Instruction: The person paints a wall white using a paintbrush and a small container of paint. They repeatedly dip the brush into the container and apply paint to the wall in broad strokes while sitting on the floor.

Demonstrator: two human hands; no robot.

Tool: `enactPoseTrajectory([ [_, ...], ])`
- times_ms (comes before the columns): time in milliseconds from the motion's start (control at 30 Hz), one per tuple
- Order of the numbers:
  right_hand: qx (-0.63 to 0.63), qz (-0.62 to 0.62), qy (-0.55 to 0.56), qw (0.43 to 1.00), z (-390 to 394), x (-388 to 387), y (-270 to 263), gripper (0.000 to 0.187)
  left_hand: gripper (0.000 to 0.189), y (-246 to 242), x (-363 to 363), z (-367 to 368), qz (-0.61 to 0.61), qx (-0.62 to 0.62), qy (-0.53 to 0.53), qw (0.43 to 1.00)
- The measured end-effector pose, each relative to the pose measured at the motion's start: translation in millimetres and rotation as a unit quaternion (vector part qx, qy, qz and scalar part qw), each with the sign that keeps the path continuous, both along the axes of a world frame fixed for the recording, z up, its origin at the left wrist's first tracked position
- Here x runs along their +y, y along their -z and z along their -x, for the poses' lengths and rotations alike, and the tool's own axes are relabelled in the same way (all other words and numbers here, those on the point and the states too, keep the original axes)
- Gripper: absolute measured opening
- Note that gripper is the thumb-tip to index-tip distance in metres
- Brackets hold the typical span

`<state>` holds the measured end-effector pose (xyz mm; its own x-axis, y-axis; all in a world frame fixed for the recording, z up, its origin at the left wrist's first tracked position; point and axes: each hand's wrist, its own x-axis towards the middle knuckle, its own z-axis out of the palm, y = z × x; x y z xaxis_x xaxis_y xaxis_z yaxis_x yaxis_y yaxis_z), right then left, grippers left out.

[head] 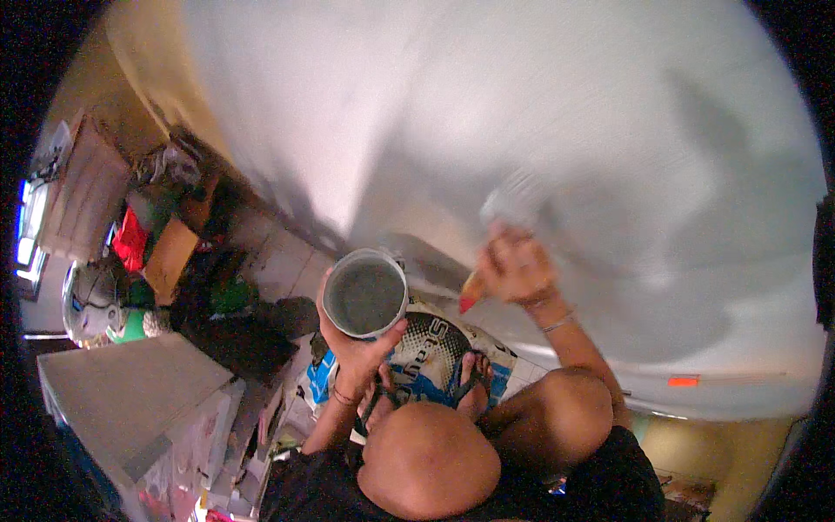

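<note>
My left hand [355,352] is wrapped around a round tub [328,297] with a pale rim. Grey liquid, which looks like paint, lies inside it. In my right hand [518,264] is a paintbrush, its yellow handle with a red end [471,293] jutting out below the fist. The blurred bristles [512,196] are against a pale wall [450,85], where streaks show around them. Shadows of my arm and body fall across that surface.
A printed sack [424,346] lies on the tiled floor under my feet. Cardboard [171,261], a red item [130,240] and dark clutter stand at the left. A large grey box [130,391] is at lower left. An orange mark [683,382] shows on the right.
</note>
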<state>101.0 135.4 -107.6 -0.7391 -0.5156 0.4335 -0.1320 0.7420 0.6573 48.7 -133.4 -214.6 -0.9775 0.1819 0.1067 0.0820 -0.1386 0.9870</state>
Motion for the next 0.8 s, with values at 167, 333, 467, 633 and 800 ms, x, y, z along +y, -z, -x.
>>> enactPoseTrajectory([
  [167,-0.167,0.143,0.013,0.975,-28,1,82,0.025,0.11,13,7,1,-0.07,-0.004,0.011,0.997],
  [333,-0.056,0.232,0.012,0.971,4,5,-64,0.018,0.107,19,26,0,-0.035,0.048,0.028,0.998],
  [467,0.197,0.147,0.053,0.968,17,8,-256,0.024,0.105,1,18,3,-0.012,0.074,0.021,0.997],
  [633,0.262,0.054,0.063,0.962,26,1,-332,0.026,0.105,17,29,10,-0.042,0.033,0.012,0.998],
  [800,0.073,-0.175,0.005,0.982,50,-24,-204,0.016,0.106,-2,25,18,-0.083,0.008,-0.017,0.996],
])
